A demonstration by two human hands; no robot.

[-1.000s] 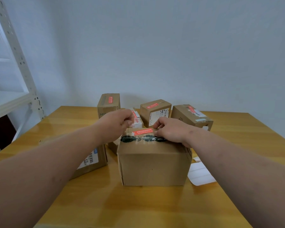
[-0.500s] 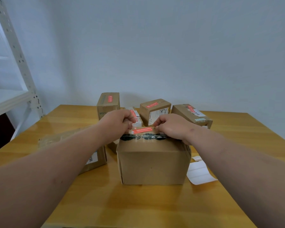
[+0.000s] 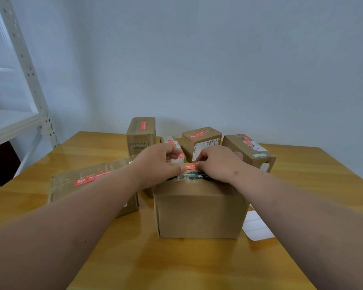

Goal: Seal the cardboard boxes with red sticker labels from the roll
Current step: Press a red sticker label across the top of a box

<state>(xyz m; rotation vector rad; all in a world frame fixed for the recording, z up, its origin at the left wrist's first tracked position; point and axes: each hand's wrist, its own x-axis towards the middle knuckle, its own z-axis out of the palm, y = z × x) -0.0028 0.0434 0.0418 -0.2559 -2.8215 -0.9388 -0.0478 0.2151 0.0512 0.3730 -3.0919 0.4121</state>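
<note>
Your left hand (image 3: 155,162) and right hand (image 3: 216,164) have closed inward, thumbs now pressing the red sticker (image 3: 189,166) flat atop the near box (image 3: 197,210); this seal looks nearly done, 5 boxes behind already labelled.

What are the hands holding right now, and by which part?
The red sticker label on top of the front box: left hand at its left end, right hand at its right end, fingertips pressing it down.

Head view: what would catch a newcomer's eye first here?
Both hands, left hand and right hand, press a red sticker onto the top of the near box at table centre. Behind and to the left sit more boxes already bearing red stickers, such as the flat box.
</note>
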